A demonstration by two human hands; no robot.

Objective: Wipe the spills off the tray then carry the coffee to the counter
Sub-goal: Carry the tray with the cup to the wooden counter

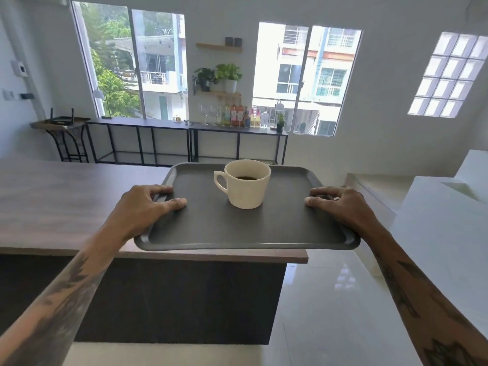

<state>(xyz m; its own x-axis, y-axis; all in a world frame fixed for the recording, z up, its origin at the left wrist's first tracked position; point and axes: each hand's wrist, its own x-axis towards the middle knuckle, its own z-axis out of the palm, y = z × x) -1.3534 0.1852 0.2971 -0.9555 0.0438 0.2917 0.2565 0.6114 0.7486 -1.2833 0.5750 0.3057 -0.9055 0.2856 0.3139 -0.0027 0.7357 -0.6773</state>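
Wood-grain laminate tops the dark-fronted counter (66, 202) that runs along the left, with pale glossy floor tiles to its right and bright windows at the far wall. Both forearms reach forward and each hand clamps a side rim of the dark grey, matte, round-cornered plastic tray (245, 233): the left hand (142, 207) on the left edge and the right hand (340, 207) on the right edge, thumbs pressed flat on the tray's inner surface and fingers curled over the rim. A cream ceramic coffee cup (247, 184) stands upright at the tray's middle, handle pointing left, dark coffee inside, above the counter's near right corner.
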